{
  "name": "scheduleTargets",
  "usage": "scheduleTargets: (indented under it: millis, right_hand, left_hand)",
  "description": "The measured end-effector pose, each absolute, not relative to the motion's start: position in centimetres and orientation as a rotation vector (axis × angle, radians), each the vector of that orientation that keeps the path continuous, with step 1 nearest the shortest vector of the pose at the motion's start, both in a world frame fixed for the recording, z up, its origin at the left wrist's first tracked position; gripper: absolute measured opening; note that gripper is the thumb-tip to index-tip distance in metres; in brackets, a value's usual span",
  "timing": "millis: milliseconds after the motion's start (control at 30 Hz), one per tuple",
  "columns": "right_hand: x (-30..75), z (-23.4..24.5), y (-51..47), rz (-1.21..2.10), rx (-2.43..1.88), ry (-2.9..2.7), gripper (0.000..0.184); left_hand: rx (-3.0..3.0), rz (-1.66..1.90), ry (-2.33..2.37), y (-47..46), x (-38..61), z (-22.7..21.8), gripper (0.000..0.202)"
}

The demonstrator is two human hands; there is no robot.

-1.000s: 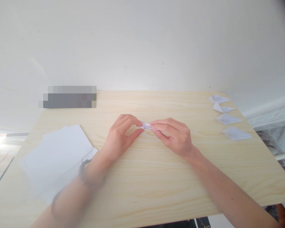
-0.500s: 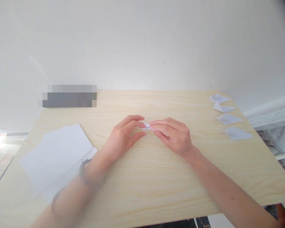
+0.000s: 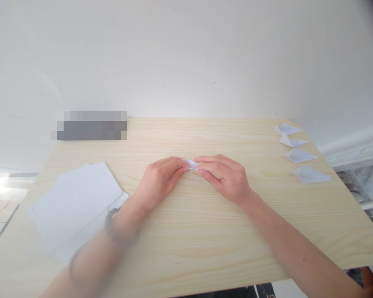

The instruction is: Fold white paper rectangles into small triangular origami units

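A small folded piece of white paper lies low over the middle of the light wooden table. My left hand pinches its left end between thumb and fingers. My right hand pinches its right end, fingers curled over it. Most of the paper is hidden under my fingertips. Both wrists rest on or just above the tabletop.
A loose stack of white sheets lies at the left of the table. Several folded white paper shapes sit in a row near the right edge. A blurred grey patch is at the back left. A white wall stands behind.
My left fingers have lowered and closed onto the paper's left end; half a second ago they arched higher with the thumb apart. My right hand has barely moved.
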State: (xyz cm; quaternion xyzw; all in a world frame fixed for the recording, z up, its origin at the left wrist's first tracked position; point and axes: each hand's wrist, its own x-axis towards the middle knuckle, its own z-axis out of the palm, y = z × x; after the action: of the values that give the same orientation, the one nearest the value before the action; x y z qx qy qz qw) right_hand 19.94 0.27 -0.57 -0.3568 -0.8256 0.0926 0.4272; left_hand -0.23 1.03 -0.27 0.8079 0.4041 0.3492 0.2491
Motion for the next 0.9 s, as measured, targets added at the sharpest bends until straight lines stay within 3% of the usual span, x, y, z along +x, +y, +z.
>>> scheduleTargets:
  millis: [433,733,900]
  right_hand:
    - [19.88,-0.40,0.12,0.348,-0.918,-2.035,0.014]
    - [19.82,-0.73,-0.03,0.330,-1.161,-2.002,0.012]
    - [19.80,-0.82,-0.01,0.303,-1.215,-1.995,0.015]
  left_hand:
    - [2.090,0.896,1.094,1.09,-0.16,-0.09,0.012]
    - [1.542,0.960,1.059,1.17,0.00,-0.28,0.013]
    - [1.458,0.975,1.087,1.17,0.03,-0.47,0.029]
